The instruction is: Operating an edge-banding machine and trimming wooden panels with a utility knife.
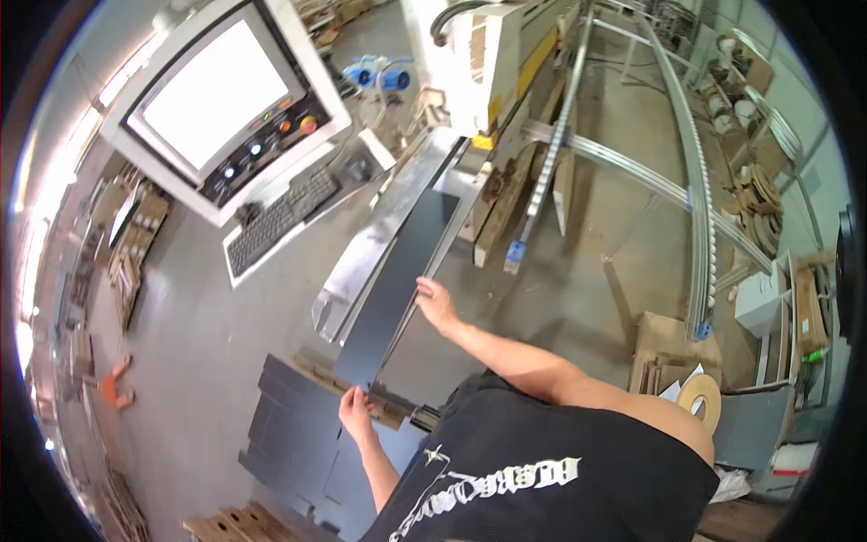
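A long, narrow dark grey panel (393, 289) lies slantwise along a shiny metal infeed bed (357, 275) of a machine. At the panel's near end, my left hand (357, 413) pinches the corner between thumb and fingers. My right hand (436, 305) is closed on the right long edge, about midway, with the fingertips on the top face. The panel's far end reaches close to the machine body (510, 68). Below my left hand is a stack of dark grey panels (298, 429).
To the left stand a control console with a lit screen (217, 90), a keyboard (284, 217) and a mouse (359, 170). Metal roller rails (691, 154) run at the right. A roll of edge tape (700, 402) and cardboard (664, 343) are by my right shoulder.
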Tool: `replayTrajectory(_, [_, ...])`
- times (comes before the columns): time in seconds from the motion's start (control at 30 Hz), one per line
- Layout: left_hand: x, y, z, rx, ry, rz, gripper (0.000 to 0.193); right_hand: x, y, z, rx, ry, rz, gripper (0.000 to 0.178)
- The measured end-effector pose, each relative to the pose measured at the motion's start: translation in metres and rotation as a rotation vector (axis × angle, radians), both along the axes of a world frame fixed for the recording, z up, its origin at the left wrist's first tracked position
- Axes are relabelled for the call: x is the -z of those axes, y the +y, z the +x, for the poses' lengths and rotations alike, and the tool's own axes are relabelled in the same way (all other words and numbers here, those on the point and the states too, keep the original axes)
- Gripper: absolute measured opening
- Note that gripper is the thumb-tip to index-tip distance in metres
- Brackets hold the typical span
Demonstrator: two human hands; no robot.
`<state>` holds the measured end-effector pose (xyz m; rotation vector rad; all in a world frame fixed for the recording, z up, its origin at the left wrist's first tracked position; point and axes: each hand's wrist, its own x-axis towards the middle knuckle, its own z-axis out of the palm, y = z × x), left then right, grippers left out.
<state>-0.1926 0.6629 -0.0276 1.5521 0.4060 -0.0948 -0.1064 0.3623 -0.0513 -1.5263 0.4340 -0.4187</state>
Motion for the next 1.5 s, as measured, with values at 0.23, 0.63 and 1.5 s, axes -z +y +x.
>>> replayTrajectory(0.23, [-0.009, -0.006, 0.013, -0.08, 0.038, 0.075, 0.043, -0.011, 0.004, 0.009, -0.16, -0.037, 0.326, 0.059])
replayTrajectory(0.63, [-0.03, -0.067, 0.061, -0.02, 0.081, -0.135, 0.031, -0.006, -0.06, 0.047, -0.056, -0.113, 0.494, 0.051])
replayTrajectory(1.5, [-0.04, -0.36, 0.217, 0.199, 0.253, -0.493, 0.037, -0.007, -0.39, 0.189, 0.056, -0.167, 0.82, 0.032])
